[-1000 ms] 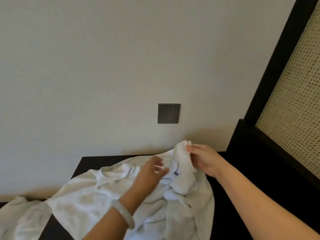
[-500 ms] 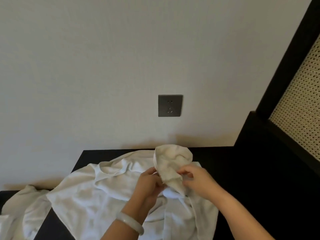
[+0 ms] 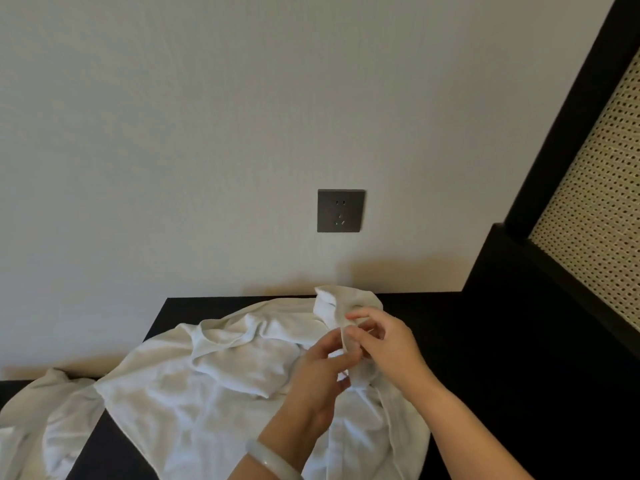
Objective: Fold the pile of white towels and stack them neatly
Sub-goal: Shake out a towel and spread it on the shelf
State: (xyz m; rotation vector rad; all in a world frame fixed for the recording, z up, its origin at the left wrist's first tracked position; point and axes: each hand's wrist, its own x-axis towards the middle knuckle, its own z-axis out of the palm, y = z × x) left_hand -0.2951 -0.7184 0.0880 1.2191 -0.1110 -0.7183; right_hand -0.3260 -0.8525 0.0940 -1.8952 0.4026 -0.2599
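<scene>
Both hands are on the same towel (image 3: 194, 386) here. The left hand (image 3: 322, 372) has its fingers curled in, pinching an edge of it. The right hand (image 3: 384, 344) is just beside it, nearly touching, with thumb and fingertips pinched on the same bunched-up bit. That corner sticks up just past the right hand's fingers. The rest of the towel is spread out all rumpled on the dark bench (image 3: 180, 311), under and to the left of the left hand. Well further left, a second towel (image 3: 31, 414) lies crumpled by the bench's edge. There's a pale bangle (image 3: 273, 460) on the left wrist. Beyond the hands is a wall (image 3: 207, 116) with a dark socket (image 3: 340, 210). Off to the right of the right hand is a cane panel (image 3: 595, 209) in a dark frame.
</scene>
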